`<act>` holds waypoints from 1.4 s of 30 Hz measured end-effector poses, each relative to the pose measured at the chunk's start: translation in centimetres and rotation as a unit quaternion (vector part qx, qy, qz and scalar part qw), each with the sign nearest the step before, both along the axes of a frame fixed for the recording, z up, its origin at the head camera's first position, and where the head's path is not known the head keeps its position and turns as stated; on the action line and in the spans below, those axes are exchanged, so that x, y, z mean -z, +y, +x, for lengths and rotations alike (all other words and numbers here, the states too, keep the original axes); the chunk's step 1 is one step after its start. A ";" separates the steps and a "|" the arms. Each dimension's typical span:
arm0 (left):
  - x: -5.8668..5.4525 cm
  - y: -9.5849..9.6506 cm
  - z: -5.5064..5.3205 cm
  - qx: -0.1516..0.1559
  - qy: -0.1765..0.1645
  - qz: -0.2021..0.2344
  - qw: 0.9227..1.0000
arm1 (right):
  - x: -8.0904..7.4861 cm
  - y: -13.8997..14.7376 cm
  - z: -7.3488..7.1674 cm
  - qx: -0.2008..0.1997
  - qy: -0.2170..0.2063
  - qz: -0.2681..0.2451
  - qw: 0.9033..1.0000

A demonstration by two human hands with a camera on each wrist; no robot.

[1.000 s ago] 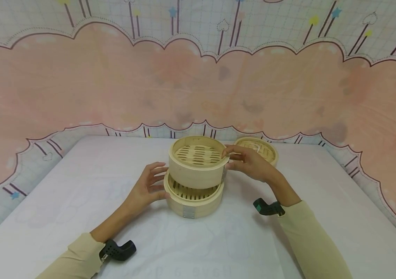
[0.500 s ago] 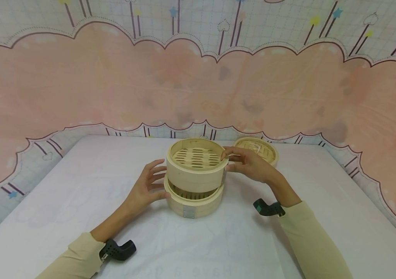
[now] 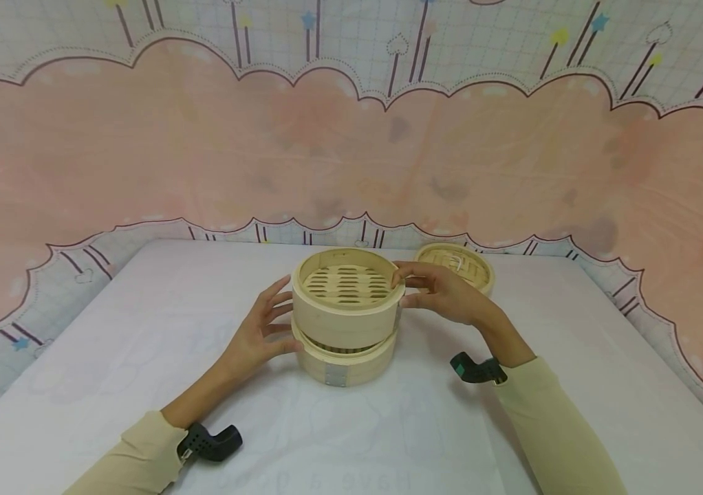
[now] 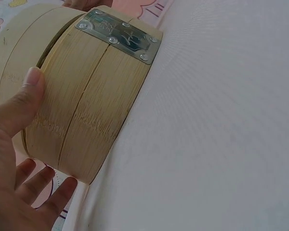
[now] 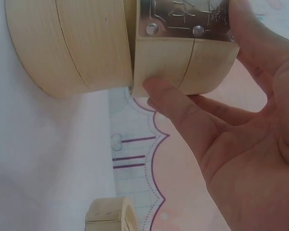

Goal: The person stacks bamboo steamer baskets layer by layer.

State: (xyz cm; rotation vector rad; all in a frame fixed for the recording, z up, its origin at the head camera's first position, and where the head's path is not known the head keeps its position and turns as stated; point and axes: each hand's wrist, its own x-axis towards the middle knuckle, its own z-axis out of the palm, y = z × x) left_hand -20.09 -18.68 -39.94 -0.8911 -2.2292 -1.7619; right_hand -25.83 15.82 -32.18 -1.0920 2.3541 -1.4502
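A round bamboo steamer basket (image 3: pixel 342 323) with a slotted floor sits over a second, lower steamer basket (image 3: pixel 366 368) in the head view. A narrow dark gap shows between them at the front. My right hand (image 3: pixel 441 292) grips the upper basket's right rim, fingers over the edge and thumb on the outer wall beside its metal plate (image 5: pixel 183 19). On the left, my left hand (image 3: pixel 261 330) holds the lower basket's side. In the left wrist view its thumb (image 4: pixel 31 89) lies at that basket's upper edge, with the other fingers round the far side.
A round woven bamboo lid (image 3: pixel 481 271) lies behind the right hand; part of it is covered by that hand. White cloth (image 3: pixel 141 330) covers the table, and a patterned pink backdrop (image 3: pixel 327 158) rises behind it.
The upper basket has come down and slightly left in the right hand, narrowing the opening above the lower basket. The left hand's fingers have shifted slightly; the lower basket stays in place.
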 end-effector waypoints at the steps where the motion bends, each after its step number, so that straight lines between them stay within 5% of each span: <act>1: 0.0 0.0 0.0 0.001 0.002 -0.001 1.000 | 0.0 0.0 0.0 -0.001 -0.001 -0.001 1.000; 42: -0.1 -0.2 -0.1 0.003 0.021 -0.013 1.000 | -0.5 -0.1 0.4 -0.019 -0.006 0.005 1.000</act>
